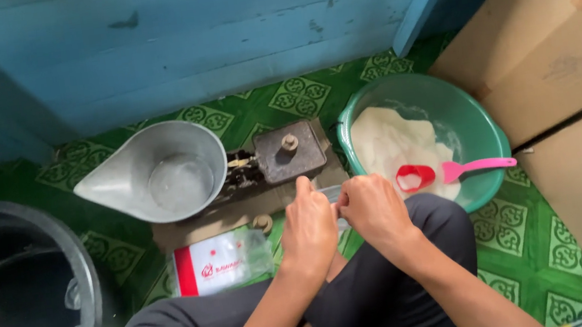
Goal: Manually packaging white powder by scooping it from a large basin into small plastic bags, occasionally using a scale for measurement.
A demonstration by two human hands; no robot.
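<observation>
My left hand (308,227) and my right hand (372,209) are close together over my lap, both pinching a small clear plastic bag (331,196) between them. Just beyond the hands stands a balance scale (283,161) with a metal spouted pan (161,171) on its left side and a dark weight block on its right. A green basin (480,135) holding white powder sits to the right, with a red and pink scoop (442,172) lying in it. A stack of clear plastic bags with a red and white label (218,263) lies on the floor left of my left hand.
A large black tub (56,254) stands at the lower left. A blue wooden wall (215,38) runs across the back. Cardboard boxes (559,38) fill the right side. The floor is green patterned vinyl (516,224). My legs, in dark trousers, are crossed below.
</observation>
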